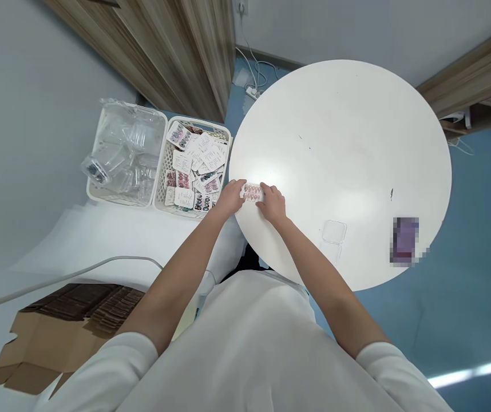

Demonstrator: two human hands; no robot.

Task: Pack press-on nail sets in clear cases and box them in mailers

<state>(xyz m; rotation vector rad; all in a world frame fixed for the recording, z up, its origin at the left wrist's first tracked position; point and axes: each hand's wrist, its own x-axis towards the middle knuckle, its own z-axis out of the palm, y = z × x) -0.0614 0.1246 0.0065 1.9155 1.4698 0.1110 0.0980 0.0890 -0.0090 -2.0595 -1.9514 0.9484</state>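
Between my two hands is a small white card of pink press-on nails (252, 193), lying at the near left edge of the round white table (348, 131). My left hand (231, 197) grips the card's left edge with thumb and fingers. On the opposite edge, my right hand (273, 202) pinches it the same way. The nails face up in two rows. To the right of my right arm, a clear plastic case (334, 232) lies opened out on the tabletop.
Left of the table, a white basket (158, 200) holds many nail cards. Beside it, another basket (90, 191) is heaped with clear plastic packaging. Flattened cardboard boxes (56, 343) lie at lower left. A blurred purple object (404, 239) rests near the table's right edge.
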